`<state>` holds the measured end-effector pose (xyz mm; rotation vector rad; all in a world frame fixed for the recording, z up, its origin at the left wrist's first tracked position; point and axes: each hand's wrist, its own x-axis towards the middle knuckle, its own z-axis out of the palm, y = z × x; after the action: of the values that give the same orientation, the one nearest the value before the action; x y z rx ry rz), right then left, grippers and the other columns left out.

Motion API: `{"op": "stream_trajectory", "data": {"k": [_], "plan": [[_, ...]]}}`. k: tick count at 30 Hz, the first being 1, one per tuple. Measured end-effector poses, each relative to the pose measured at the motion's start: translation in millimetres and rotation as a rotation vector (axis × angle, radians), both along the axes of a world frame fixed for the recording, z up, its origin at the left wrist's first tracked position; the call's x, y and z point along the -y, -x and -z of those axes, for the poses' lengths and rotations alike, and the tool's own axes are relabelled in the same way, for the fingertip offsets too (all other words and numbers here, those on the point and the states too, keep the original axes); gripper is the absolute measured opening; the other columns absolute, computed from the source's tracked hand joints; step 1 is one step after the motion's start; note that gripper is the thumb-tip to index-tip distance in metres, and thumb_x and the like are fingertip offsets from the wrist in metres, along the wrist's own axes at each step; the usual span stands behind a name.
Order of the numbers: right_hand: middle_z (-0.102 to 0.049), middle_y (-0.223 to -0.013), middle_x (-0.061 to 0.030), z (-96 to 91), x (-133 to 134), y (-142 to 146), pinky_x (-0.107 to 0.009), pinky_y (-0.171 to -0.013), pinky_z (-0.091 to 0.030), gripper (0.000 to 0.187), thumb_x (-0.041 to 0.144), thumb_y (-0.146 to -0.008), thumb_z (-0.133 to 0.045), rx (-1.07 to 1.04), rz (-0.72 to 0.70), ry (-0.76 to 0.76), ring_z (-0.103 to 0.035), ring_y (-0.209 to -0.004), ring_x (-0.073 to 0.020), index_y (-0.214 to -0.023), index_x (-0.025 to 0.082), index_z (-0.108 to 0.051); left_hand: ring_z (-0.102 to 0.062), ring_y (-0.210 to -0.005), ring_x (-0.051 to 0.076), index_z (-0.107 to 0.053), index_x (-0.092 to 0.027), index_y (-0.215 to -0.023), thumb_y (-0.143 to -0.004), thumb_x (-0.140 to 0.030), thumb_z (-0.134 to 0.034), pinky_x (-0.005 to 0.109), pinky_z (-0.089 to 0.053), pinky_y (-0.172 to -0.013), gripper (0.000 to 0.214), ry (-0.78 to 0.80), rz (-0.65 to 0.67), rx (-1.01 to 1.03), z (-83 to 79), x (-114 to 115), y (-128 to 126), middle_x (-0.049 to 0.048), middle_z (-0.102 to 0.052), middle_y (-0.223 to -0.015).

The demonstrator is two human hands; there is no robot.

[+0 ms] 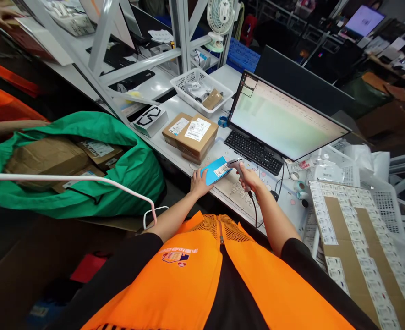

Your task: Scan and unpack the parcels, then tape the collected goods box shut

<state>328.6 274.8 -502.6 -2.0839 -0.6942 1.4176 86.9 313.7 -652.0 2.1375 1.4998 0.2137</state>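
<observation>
The left hand (199, 182) grips a small blue parcel (216, 170) by its near end, fingers curled beneath it and mostly hidden. The right hand (249, 178) is closed around a handheld scanner (237, 164); its head sits just at the parcel's white label, and the cord runs down past the wrist. The parcel hovers over the desk edge (223, 197), in front of the keyboard (254, 151). Beyond, stacked cardboard boxes (191, 135) and a washed-out monitor (285, 121) whose text is unreadable.
</observation>
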Motion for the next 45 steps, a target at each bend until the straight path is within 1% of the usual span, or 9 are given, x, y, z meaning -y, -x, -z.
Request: {"op": "stream_trajectory", "data": {"k": [12,15,19,22,26,29,32,39,45], "plan": [[-0.058,-0.060,-0.0005,12.3,1,-9,-0.025,-0.036,-0.042,0.073,0.088,-0.098,-0.045,0.019,-0.036,0.022,-0.051,-0.041,-0.0134,-0.098,0.018,-0.065,-0.039,-0.146,0.044,-0.042,-0.020,-0.163,-0.082,-0.047,-0.083,0.056,-0.044,-0.120,0.095,-0.014,0.006,0.001,3.9,-1,0,0.0173,-0.037,-0.166],[-0.056,-0.059,0.0005,3.8,7,-8,-0.025,-0.036,-0.041,0.072,0.089,-0.097,-0.045,-0.021,0.003,0.008,-0.050,-0.041,-0.0132,-0.099,0.019,-0.064,-0.039,-0.147,0.044,-0.043,-0.021,-0.163,-0.081,-0.046,-0.084,0.055,-0.043,-0.121,0.095,-0.012,0.004,0.004,4.5,-1,0,0.0173,-0.038,-0.166],[-0.054,-0.058,0.0029,-22.0,6,-3,-0.024,-0.036,-0.042,0.069,0.086,-0.099,-0.046,-0.131,0.040,-0.044,-0.047,-0.040,-0.0120,-0.102,0.020,-0.062,-0.039,-0.147,0.043,-0.042,-0.023,-0.163,-0.080,-0.044,-0.085,0.055,-0.041,-0.123,0.096,-0.024,-0.008,0.024,6.5,0,0,0.0166,-0.040,-0.164],[-0.053,-0.059,0.0033,-47.6,-15,5,-0.024,-0.036,-0.042,0.067,0.084,-0.100,-0.047,-0.184,-0.016,-0.155,-0.047,-0.040,-0.0115,-0.105,0.019,-0.063,-0.039,-0.148,0.043,-0.043,-0.023,-0.163,-0.079,-0.044,-0.086,0.056,-0.041,-0.123,0.096,-0.028,-0.003,0.031,8.9,0,0,0.0173,-0.040,-0.164],[-0.053,-0.057,0.0022,-76.2,-70,23,-0.024,-0.036,-0.042,0.066,0.081,-0.102,-0.047,-0.188,-0.140,-0.235,-0.047,-0.040,-0.0116,-0.101,0.017,-0.063,-0.039,-0.148,0.042,-0.044,-0.023,-0.162,-0.078,-0.044,-0.088,0.054,-0.042,-0.123,0.097,-0.047,0.000,0.040,9.7,0,1,0.0164,-0.041,-0.163],[-0.053,-0.056,0.0015,-87.2,-113,42,-0.023,-0.035,-0.042,0.067,0.081,-0.102,-0.044,-0.193,-0.225,-0.209,-0.047,-0.040,-0.0118,-0.098,0.017,-0.062,-0.040,-0.147,0.042,-0.044,-0.023,-0.162,-0.079,-0.043,-0.087,0.054,-0.042,-0.122,0.095,-0.043,-0.004,0.028,6.9,1,0,0.0164,-0.042,-0.162],[-0.052,-0.055,0.0014,-90.3,-143,60,-0.023,-0.035,-0.041,0.068,0.084,-0.100,-0.044,-0.179,-0.290,-0.166,-0.047,-0.041,-0.0125,-0.097,0.019,-0.062,-0.042,-0.145,0.041,-0.044,-0.023,-0.162,-0.079,-0.043,-0.088,0.054,-0.042,-0.122,0.095,-0.040,-0.009,0.024,3.2,1,-1,0.0161,-0.043,-0.161],[-0.051,-0.055,0.0016,-88.2,-158,81,-0.023,-0.034,-0.039,0.070,0.086,-0.098,-0.044,-0.172,-0.342,-0.125,-0.046,-0.040,-0.0128,-0.098,0.019,-0.061,-0.040,-0.149,0.042,-0.046,-0.025,-0.161,-0.078,-0.040,-0.089,0.054,-0.042,-0.123,0.095,-0.012,-0.023,0.050,0.8,3,0,0.0155,-0.040,-0.164],[-0.053,-0.058,0.0019,-90.1,-168,97,-0.023,-0.038,-0.041,0.073,0.086,-0.100,-0.039,-0.188,-0.365,-0.226,-0.047,-0.041,-0.0118,-0.104,0.017,-0.061,-0.039,-0.149,0.041,-0.044,-0.025,-0.162,-0.078,-0.040,-0.089,0.054,-0.042,-0.123,0.096,0.001,-0.019,0.050,0.4,2,-1,0.0144,-0.040,-0.164]]}}
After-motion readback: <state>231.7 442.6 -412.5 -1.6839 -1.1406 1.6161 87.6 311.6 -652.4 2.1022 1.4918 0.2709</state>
